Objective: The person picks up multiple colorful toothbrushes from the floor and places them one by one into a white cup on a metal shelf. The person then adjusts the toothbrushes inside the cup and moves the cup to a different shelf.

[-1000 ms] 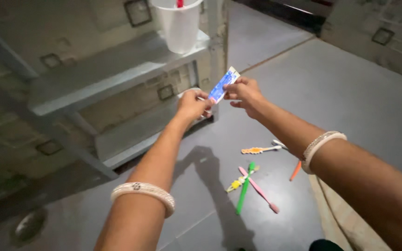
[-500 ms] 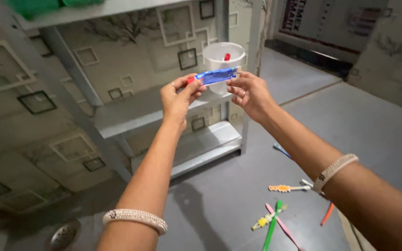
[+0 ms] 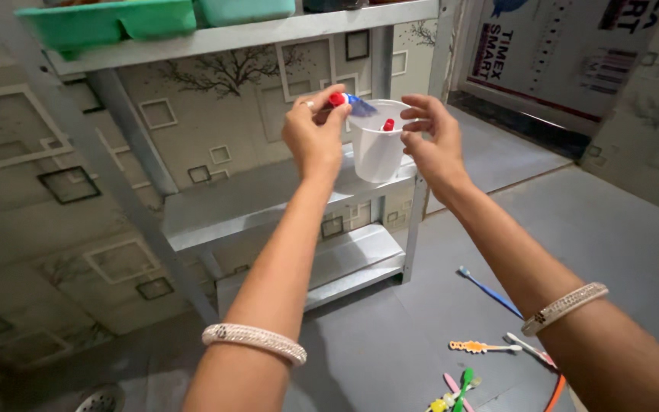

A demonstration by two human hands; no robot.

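My left hand (image 3: 316, 137) is raised at about 11 o'clock in my view, pinching a small blue tube (image 3: 352, 104) by its red-capped end, fingers closed tight around it. The tube's blue body points toward 3 o'clock and reaches over the rim of the white cup (image 3: 375, 149), tilted a little downward. I cannot tell whether the tube touches the rim.

My right hand (image 3: 432, 137) sits just at 3 o'clock of the cup, fingers spread and loosely curved, holding nothing; whether its palm touches the cup wall I cannot tell. Another red-capped item (image 3: 388, 124) stands inside the cup.

The cup stands on the middle shelf (image 3: 230, 202) of a grey metal rack, near its right-hand post. On the top shelf, at 10 o'clock, sits a green tray (image 3: 108, 19). Both my wrists carry pale beaded bangles.

Down on the grey floor (image 3: 612, 229) at 5 o'clock, well apart from my hands, toothbrushes lie scattered: a blue one (image 3: 490, 290), an orange-handled one (image 3: 482, 347) beneath it, and a green one (image 3: 463, 385) crossing a pink one (image 3: 451, 384) at the bottom edge. A metal drain cover (image 3: 99, 398) shows at 7 o'clock.
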